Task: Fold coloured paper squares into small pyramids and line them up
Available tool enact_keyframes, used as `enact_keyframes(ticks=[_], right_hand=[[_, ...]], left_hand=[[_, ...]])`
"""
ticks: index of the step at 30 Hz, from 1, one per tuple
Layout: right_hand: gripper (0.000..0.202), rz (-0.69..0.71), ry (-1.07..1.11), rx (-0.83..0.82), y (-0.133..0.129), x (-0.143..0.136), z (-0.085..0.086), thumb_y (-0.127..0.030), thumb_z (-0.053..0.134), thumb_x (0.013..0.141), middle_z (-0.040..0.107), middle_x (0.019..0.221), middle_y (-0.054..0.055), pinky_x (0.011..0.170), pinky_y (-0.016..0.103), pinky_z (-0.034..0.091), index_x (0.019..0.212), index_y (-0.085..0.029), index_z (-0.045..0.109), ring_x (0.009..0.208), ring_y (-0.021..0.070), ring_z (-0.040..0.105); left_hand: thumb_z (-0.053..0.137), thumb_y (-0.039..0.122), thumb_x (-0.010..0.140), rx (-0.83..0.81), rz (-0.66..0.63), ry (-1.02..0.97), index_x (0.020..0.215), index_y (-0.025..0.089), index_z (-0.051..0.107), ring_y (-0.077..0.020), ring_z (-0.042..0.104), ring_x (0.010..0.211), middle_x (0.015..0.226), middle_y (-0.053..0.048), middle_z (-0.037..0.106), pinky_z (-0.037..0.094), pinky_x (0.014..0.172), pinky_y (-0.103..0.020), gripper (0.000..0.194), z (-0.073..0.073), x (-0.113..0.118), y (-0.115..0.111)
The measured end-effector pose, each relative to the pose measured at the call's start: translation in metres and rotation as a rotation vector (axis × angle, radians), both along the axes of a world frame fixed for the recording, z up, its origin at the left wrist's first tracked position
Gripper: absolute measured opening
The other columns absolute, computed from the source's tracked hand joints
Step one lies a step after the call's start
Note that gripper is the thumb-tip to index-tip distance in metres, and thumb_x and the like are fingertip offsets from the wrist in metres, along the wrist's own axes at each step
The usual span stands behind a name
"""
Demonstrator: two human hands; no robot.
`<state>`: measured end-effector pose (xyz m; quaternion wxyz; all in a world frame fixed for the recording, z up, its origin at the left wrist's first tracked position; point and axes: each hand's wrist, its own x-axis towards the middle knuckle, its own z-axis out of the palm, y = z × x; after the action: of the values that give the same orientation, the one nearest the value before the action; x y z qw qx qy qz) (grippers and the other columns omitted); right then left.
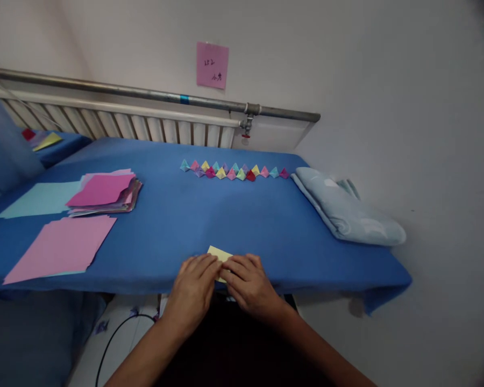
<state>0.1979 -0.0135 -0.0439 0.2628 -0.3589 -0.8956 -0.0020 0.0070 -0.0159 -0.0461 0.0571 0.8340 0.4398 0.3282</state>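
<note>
A small piece of folded yellow paper lies on the blue-covered table, close to its front edge. My left hand grips its left side, fingers together and bent over it. From the other side my right hand presses on the same paper, with its fingertips almost meeting those of the left. Most of the paper is covered by my fingers, so its folds cannot be made out. Further back, small folded paper pieces in several colours stand in two staggered rows.
To the left are a stack of coloured paper, light blue sheets and pink sheets. A folded pale blue blanket rests at the right end. Behind the table run a radiator and a metal pipe; a pink note hangs above.
</note>
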Motion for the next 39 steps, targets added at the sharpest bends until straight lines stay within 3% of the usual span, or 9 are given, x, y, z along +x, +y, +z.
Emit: enact_keyframes(ticks=[3, 7, 15, 20, 26, 29, 32, 36, 39], right_hand=[[0.028, 0.004, -0.031, -0.04, -0.003, 0.0, 0.001, -0.016, 0.049, 0.088, 0.063, 0.112, 0.008, 0.089, 0.04, 0.034, 0.115, -0.02, 0.057, 0.108, 0.0221, 0.052], [0.034, -0.037, -0.091, -0.069, -0.004, 0.0, 0.002, -0.022, 0.055, 0.086, 0.056, 0.124, 0.013, 0.093, 0.043, 0.036, 0.12, -0.02, 0.054, 0.116, 0.0258, 0.048], [0.053, -0.08, -0.222, -0.146, -0.009, -0.002, -0.001, -0.027, 0.059, 0.083, 0.042, 0.141, 0.016, 0.099, 0.049, 0.033, 0.133, -0.019, 0.042, 0.128, 0.0297, 0.037], [0.046, -0.089, -0.226, -0.175, -0.01, -0.002, 0.005, -0.018, 0.056, 0.083, 0.044, 0.141, 0.013, 0.099, 0.049, 0.03, 0.128, -0.021, 0.046, 0.129, 0.0276, 0.036], [0.038, -0.069, -0.203, -0.208, -0.007, 0.001, 0.008, -0.016, 0.052, 0.086, 0.047, 0.138, 0.011, 0.098, 0.047, 0.029, 0.123, -0.023, 0.048, 0.127, 0.0257, 0.038], [0.037, -0.057, -0.171, -0.245, -0.006, 0.002, 0.009, -0.019, 0.053, 0.086, 0.048, 0.137, 0.012, 0.098, 0.046, 0.028, 0.123, -0.023, 0.049, 0.126, 0.0259, 0.038], [0.043, -0.027, -0.125, -0.302, -0.003, 0.004, 0.016, -0.018, 0.056, 0.081, 0.049, 0.135, 0.012, 0.098, 0.045, 0.028, 0.123, -0.021, 0.049, 0.126, 0.0261, 0.039], [0.051, 0.058, -0.029, -0.399, 0.007, 0.012, 0.026, -0.01, 0.053, 0.072, 0.053, 0.131, 0.01, 0.098, 0.042, 0.029, 0.122, -0.02, 0.049, 0.123, 0.0235, 0.044], [0.042, 0.11, 0.06, -0.459, 0.018, 0.019, 0.029, -0.008, 0.051, 0.073, 0.057, 0.127, 0.009, 0.098, 0.039, 0.031, 0.114, -0.019, 0.053, 0.12, 0.0202, 0.048]], left_hand=[[0.037, 0.009, 0.09, 0.004, -0.016, 0.086, 0.111, 0.021, 0.059, -0.0214, 0.057, 0.109, 0.117, -0.007, 0.065, 0.04, 0.099, -0.046, 0.032, -0.007, 0.003, 0.0], [0.038, 0.009, 0.088, -0.008, -0.026, 0.138, 0.103, 0.021, 0.06, -0.0207, 0.057, 0.109, 0.116, -0.006, 0.065, 0.037, 0.1, -0.046, 0.029, -0.003, 0.004, 0.004], [0.04, 0.01, 0.087, -0.007, -0.116, 0.25, 0.119, 0.017, 0.051, -0.0205, 0.049, 0.123, 0.129, -0.008, 0.058, 0.029, 0.105, -0.046, 0.035, -0.002, 0.002, 0.013], [0.037, 0.015, 0.091, 0.068, -0.072, 0.291, 0.134, 0.021, 0.043, -0.0192, 0.048, 0.125, 0.135, -0.007, 0.054, 0.024, 0.108, -0.044, 0.044, -0.009, -0.004, 0.012], [0.042, 0.028, 0.093, 0.149, -0.023, 0.379, 0.136, 0.025, 0.041, -0.0215, 0.047, 0.125, 0.137, -0.004, 0.052, 0.023, 0.109, -0.046, 0.043, -0.012, -0.018, 0.008], [0.048, 0.026, 0.09, 0.138, -0.004, 0.31, 0.131, 0.021, 0.047, -0.0253, 0.048, 0.124, 0.133, -0.008, 0.056, 0.028, 0.106, -0.048, 0.042, -0.008, -0.019, 0.0], [0.05, 0.018, 0.088, 0.143, -0.04, 0.183, 0.12, 0.019, 0.055, -0.023, 0.055, 0.115, 0.122, -0.009, 0.064, 0.032, 0.104, -0.045, 0.033, -0.003, -0.014, -0.008], [0.053, 0.018, 0.087, 0.098, -0.038, 0.095, 0.109, 0.018, 0.058, -0.0208, 0.061, 0.103, 0.109, -0.007, 0.068, 0.033, 0.101, -0.044, 0.022, 0.001, -0.006, -0.009], [0.053, 0.018, 0.087, 0.079, -0.01, 0.067, 0.108, 0.019, 0.058, -0.0202, 0.063, 0.1, 0.107, -0.006, 0.069, 0.032, 0.1, -0.045, 0.021, 0.002, -0.004, -0.007]])
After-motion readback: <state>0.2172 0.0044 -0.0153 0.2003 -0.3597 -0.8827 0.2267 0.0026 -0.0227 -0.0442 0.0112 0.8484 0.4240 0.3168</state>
